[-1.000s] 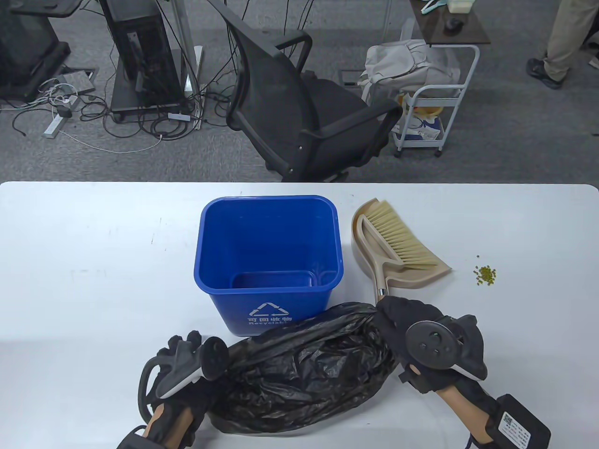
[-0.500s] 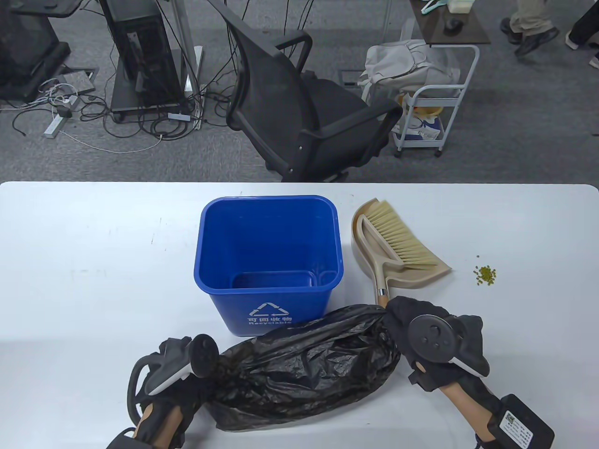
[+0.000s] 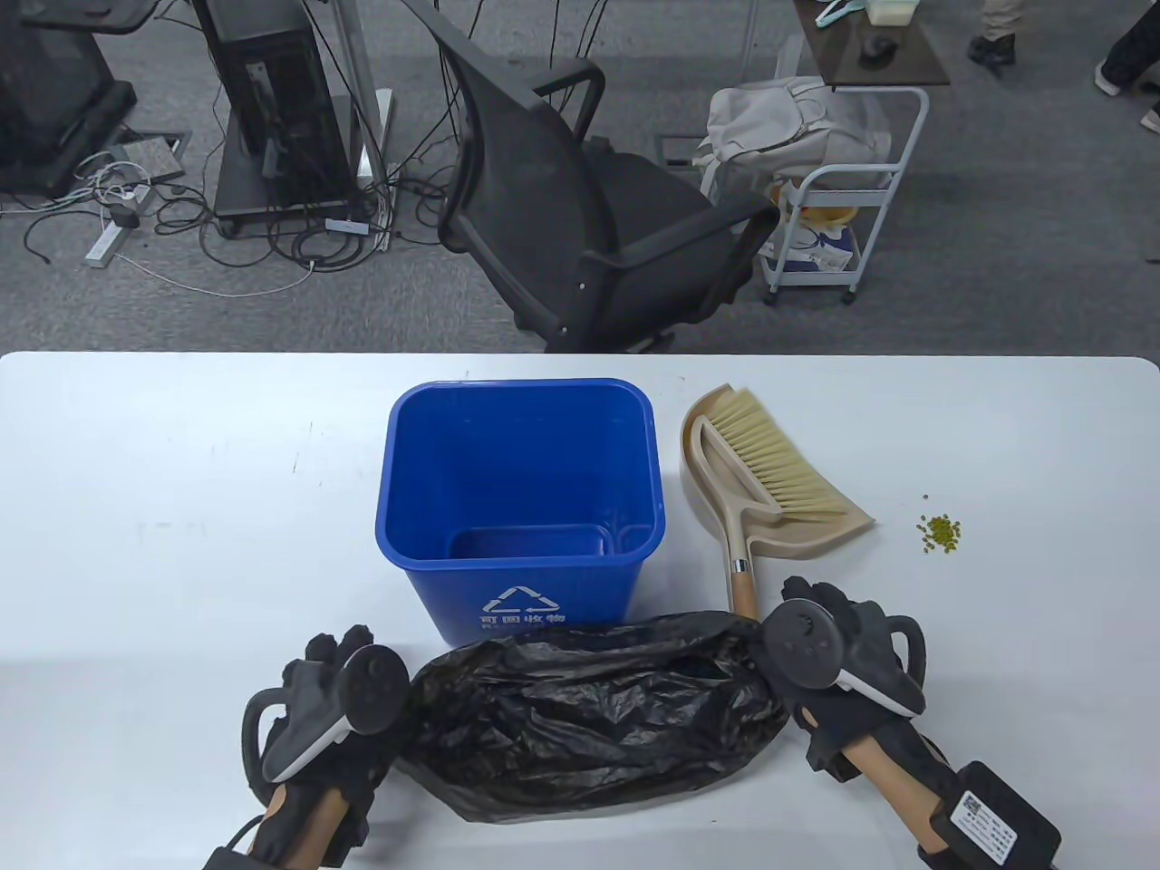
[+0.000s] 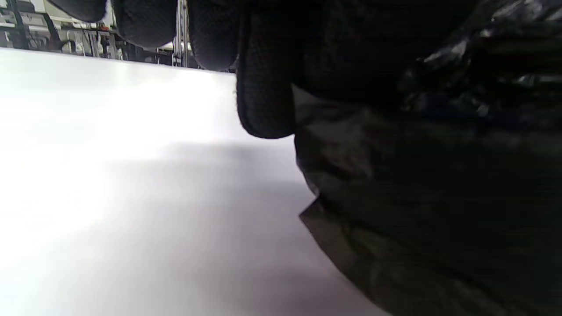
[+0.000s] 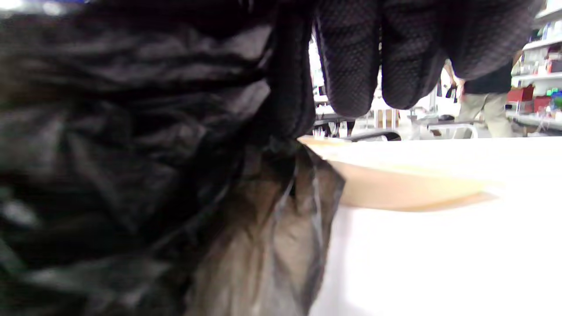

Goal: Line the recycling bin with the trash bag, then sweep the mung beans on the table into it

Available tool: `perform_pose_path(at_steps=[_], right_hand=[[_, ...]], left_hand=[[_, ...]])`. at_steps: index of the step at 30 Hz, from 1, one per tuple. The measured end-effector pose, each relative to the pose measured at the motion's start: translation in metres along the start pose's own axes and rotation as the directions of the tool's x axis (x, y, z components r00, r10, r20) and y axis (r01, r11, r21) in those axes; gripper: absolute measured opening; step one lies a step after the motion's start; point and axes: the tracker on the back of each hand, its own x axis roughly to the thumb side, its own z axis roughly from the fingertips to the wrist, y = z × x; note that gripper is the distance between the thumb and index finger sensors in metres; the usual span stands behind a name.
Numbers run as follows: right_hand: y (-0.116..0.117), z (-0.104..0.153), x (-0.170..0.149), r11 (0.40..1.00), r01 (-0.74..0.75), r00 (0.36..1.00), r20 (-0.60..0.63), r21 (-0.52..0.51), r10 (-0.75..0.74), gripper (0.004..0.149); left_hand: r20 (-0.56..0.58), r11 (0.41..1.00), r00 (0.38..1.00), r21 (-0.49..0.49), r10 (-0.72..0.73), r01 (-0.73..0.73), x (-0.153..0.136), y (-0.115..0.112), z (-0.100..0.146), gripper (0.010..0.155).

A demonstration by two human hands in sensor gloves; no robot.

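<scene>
Thin black film, limp and slippery: we pinch the trash bag [image 3: 589, 716] at both ends, left hand [image 3: 331, 711], right hand [image 3: 820, 657]; best taken at its mouth edge.

Bag [image 3: 589, 711] black, between black gloves. Bin [image 3: 518, 507] blue, white recycling mark. Brush [image 3: 770, 462] and dustpan [image 3: 716, 471] beige. Beans [image 3: 941, 532] green. Table [image 3: 181, 507] white.

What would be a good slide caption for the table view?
Two gloved hands, left hand and right hand, hold a black trash bag before an unlined blue recycling bin.
</scene>
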Motion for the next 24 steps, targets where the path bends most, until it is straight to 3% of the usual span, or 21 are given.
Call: perform_pose_path(at_steps=[4,6,9,11,12,13,14,15,16,18,21,23,24], right_hand=[[-0.043,0.016,0.002,0.984,0.013,1.0,0.029,-0.176,-0.008,0.039],[-0.081,0.033,0.002,0.949,0.058,0.997,0.059,-0.311,-0.042,0.039],[-0.154,0.071,0.0,0.824,0.204,0.978,0.137,-0.529,-0.155,0.039],[-0.183,0.089,-0.008,0.753,0.237,0.971,0.162,-0.614,-0.174,0.039],[-0.188,0.09,-0.012,0.745,0.227,0.974,0.152,-0.627,-0.169,0.039],[-0.183,0.082,-0.015,0.777,0.189,0.982,0.105,-0.6,-0.158,0.039],[-0.173,0.071,-0.016,0.838,0.15,0.989,0.069,-0.525,-0.134,0.039],[-0.151,0.053,-0.016,0.925,0.08,0.997,0.016,-0.373,-0.08,0.039],[-0.129,0.04,-0.016,0.972,0.003,1.0,-0.019,-0.236,-0.008,0.039],[-0.12,0.034,-0.015,0.984,-0.046,0.998,-0.047,-0.17,0.039,0.039],[-0.167,0.06,-0.007,0.9,0.013,1.0,-0.012,-0.436,-0.02,0.039],[-0.206,0.09,-0.002,0.776,0.118,0.993,0.067,-0.619,-0.098,0.039],[-0.221,0.106,-0.001,0.694,0.172,0.985,0.111,-0.699,-0.132,0.039]], left_hand=[[0.045,0.986,0.998,0.157,0.042,-0.049,0.004,0.042,0.02,0.037],[0.081,0.959,0.994,0.267,0.075,-0.094,0.009,0.075,0.036,0.037],[0.173,0.845,0.977,0.496,0.127,-0.198,0.018,0.138,0.074,0.037],[0.219,0.76,0.965,0.6,0.144,-0.25,0.021,0.166,0.095,0.037],[0.228,0.732,0.963,0.631,0.143,-0.258,0.021,0.173,0.101,0.037],[0.209,0.74,0.972,0.637,0.105,-0.217,0.024,0.175,0.097,0.037],[0.172,0.789,0.984,0.596,0.056,-0.149,0.028,0.172,0.089,0.037],[0.118,0.878,0.992,0.477,-0.034,-0.027,0.033,0.162,0.075,0.037],[0.081,0.913,0.991,0.404,-0.104,0.063,0.037,0.151,0.065,0.037],[0.077,0.917,0.989,0.39,-0.125,0.085,0.042,0.15,0.059,0.037],[0.102,0.87,0.993,0.493,-0.057,-0.001,0.048,0.177,0.074,0.037],[0.134,0.805,0.991,0.591,-0.029,-0.056,0.052,0.201,0.097,0.037],[0.167,0.727,0.986,0.678,-0.006,-0.11,0.055,0.213,0.111,0.037]])
